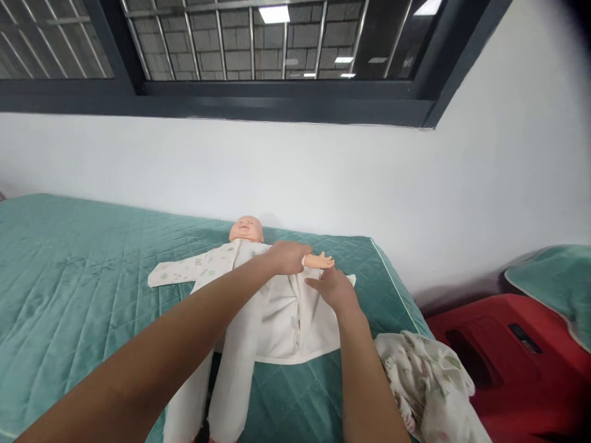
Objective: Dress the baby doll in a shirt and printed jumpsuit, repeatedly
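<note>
A baby doll lies on its back, its head toward the wall, dressed in white clothes. Its left-side sleeve, a printed white one, stretches out flat. My left hand is closed around the doll's arm near the wrist, and the bare doll hand sticks out past it. Just below that doll hand is my right hand, thumb spread from the fingers; its fingertips are partly hidden. Under both hands, the white top lies spread open on the bed. White trousers cover the doll's legs.
A green quilted bedspread covers the bed. Crumpled printed cloth lies at its right edge, beside a red plastic chair or stool with green fabric on it. A white wall and a barred window stand behind.
</note>
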The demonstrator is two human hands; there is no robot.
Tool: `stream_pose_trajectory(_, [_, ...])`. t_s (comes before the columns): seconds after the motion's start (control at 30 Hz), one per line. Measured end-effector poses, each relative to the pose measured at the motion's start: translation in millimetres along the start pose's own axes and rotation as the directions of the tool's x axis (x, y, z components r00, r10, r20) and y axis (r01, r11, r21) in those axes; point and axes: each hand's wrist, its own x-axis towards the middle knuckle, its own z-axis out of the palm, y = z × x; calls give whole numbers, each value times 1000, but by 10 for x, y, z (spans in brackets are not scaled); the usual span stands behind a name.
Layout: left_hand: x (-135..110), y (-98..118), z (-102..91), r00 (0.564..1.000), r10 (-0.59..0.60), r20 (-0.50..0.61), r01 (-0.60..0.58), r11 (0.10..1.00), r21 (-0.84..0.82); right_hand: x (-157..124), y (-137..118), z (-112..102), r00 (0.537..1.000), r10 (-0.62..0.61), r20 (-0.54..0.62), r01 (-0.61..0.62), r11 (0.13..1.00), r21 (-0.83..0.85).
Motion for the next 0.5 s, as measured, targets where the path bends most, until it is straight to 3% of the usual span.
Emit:
stream_pose_trajectory(0.13, [-37, 4, 36, 1000, -9, -7, 9, 1000, 19, 22, 17, -18, 996, 91, -7, -91, 996, 1])
stream_pose_trajectory(0.27, [-64, 11, 93, 1000, 4, 21, -5, 999, 49, 39, 114, -202, 989, 140, -56, -131, 981, 141])
stream_pose_trajectory(0.5, [-107, 57, 240, 997, 60, 38, -66, 983, 173, 52, 119, -336, 987, 119, -112, -56, 889, 455])
